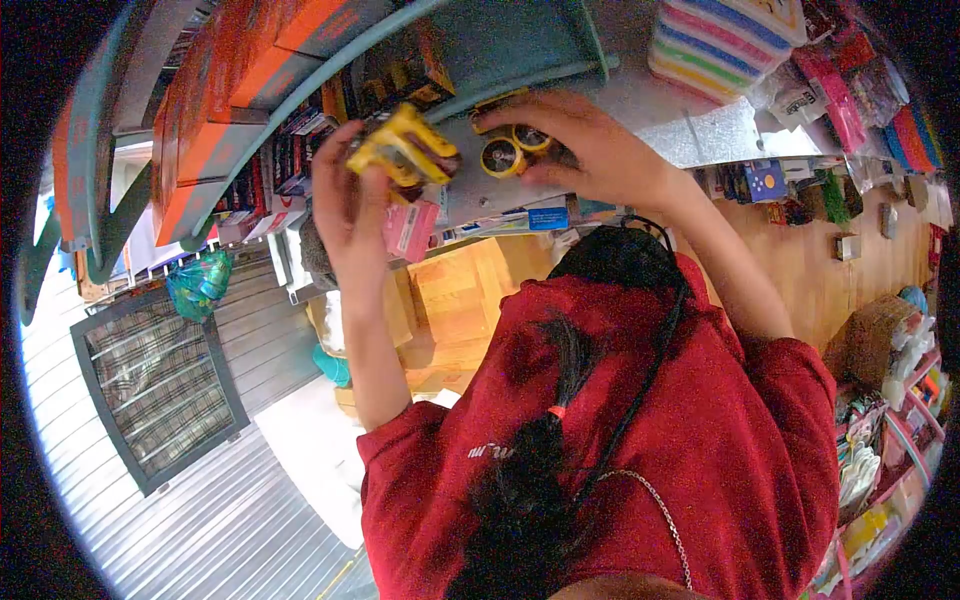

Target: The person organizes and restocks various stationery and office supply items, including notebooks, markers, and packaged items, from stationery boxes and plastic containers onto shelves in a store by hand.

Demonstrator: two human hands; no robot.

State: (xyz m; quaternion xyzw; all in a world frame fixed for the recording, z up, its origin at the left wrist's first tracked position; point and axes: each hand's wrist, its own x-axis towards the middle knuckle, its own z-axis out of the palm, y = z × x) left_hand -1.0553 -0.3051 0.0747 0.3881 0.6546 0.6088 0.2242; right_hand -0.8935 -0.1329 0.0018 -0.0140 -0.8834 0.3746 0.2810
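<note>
My left hand is raised in front of a shelf and grips a yellow packaged item with dark parts inside. My right hand reaches onto the grey shelf board, its fingers closed over two small round yellow-rimmed rolls that lie side by side. The two hands are close together, with the yellow package just left of the rolls. My red sleeves and a dark braid fill the lower part of the view.
Orange boxes are stacked on the teal shelf frame at upper left. Striped packs and small hanging goods sit at upper right. Below lie cardboard boxes, a plaid-covered frame, and a basket on the wooden floor.
</note>
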